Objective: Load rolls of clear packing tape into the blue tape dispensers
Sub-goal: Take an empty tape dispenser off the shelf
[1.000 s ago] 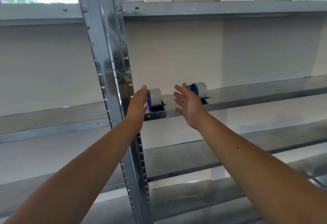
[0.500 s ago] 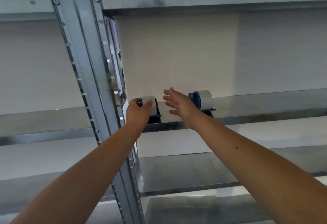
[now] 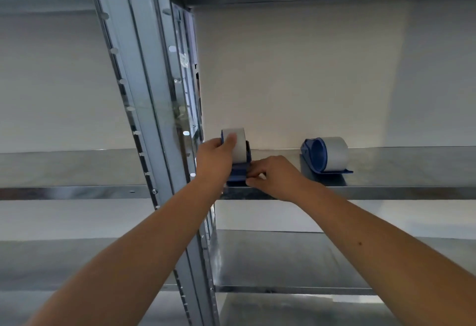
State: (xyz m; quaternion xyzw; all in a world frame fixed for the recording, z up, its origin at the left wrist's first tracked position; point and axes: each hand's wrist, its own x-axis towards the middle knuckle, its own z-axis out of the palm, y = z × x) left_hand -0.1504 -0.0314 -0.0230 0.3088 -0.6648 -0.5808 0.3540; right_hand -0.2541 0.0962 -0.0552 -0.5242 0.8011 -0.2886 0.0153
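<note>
Two blue tape dispensers stand on a metal shelf (image 3: 386, 191), each with a whitish roll of tape on it. My left hand (image 3: 215, 157) wraps around the roll of the left dispenser (image 3: 238, 175), thumb across the tape face. My right hand (image 3: 274, 177) pinches the front lower part of that same dispenser with its fingertips. The right dispenser (image 3: 325, 155) stands untouched about a hand's width to the right, its blue hub facing left.
A galvanized upright post (image 3: 144, 94) with punched holes rises just left of my left hand. Another shelf (image 3: 283, 256) lies below and one runs overhead. A pale wall closes the back.
My left hand went from beside the left roll to gripping it. My right hand dropped from open in the air to pinching the dispenser's front. The view came closer.
</note>
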